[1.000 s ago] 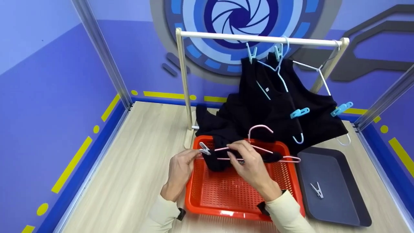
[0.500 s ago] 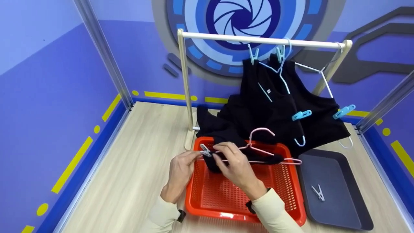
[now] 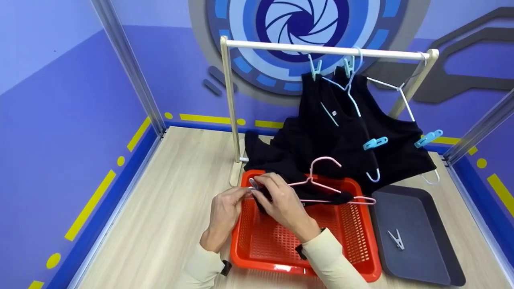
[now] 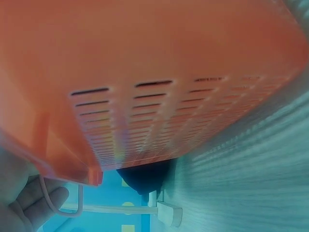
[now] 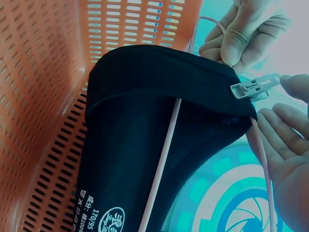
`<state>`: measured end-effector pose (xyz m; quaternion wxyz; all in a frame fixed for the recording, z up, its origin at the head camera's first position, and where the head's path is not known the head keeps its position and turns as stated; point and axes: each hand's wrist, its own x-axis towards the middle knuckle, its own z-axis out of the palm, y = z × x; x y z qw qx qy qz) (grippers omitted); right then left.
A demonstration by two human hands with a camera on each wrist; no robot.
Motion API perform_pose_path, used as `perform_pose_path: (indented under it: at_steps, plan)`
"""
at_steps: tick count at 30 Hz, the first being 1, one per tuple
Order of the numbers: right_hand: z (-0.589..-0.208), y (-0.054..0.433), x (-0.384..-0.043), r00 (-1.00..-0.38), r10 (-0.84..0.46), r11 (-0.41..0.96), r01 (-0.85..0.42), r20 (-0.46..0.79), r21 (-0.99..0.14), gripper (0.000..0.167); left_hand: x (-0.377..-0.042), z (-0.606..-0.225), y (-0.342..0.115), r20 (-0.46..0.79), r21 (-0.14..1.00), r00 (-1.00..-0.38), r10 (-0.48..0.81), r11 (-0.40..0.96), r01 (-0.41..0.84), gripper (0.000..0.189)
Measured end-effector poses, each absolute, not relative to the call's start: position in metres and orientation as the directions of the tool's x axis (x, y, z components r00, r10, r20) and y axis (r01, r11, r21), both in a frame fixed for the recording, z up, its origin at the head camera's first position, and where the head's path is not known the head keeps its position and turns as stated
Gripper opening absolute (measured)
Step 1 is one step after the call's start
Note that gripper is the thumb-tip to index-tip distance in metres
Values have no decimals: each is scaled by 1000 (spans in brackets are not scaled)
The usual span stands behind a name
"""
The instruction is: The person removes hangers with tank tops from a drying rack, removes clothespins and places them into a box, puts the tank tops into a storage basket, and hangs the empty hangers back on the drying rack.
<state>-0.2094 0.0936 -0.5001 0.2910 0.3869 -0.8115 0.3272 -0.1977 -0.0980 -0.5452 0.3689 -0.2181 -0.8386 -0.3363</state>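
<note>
My left hand pinches the left end of a pink hanger above a red basket. A black tank top with a printed size label hangs on this hanger. A pale grey clothespin clips its strap to the hanger near my left fingers. My right hand is at the clothespin; in the right wrist view its thumb meets the outer end, and the other fingers lie loosely beside the hanger and cloth. In the left wrist view, my left fingers are at the hanger's end loop.
Behind the basket stands a wooden rack with black tops on a blue and a white hanger, held by blue clothespins. A dark grey tray with one grey clothespin lies right of the basket.
My right hand has slid left along the hanger from its middle to the clothespin at the left end. My left hand has stayed at the hanger's end.
</note>
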Motion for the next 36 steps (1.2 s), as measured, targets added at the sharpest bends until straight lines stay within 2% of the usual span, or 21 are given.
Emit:
perform_pose_path:
  at_steps: [13,23,28,36]
  plan:
    - [-509,89,-211,-500,-460,507,-826,734,-245,33,-198,-544,-99,763,398,-635,123,684,611,22]
    - [-515,89,-213,-490,-446,475,-839,749,-267,42,-198,-545,-99,768,371,-625,138,700,610,27]
    - [-516,89,-214,-467,-440,438,-857,767,-270,37,-198,-545,-98,778,367,-613,137,692,621,24]
    - [-514,91,-211,-498,-418,390,-854,760,-344,23,-197,-546,-98,765,395,-631,130,678,620,14]
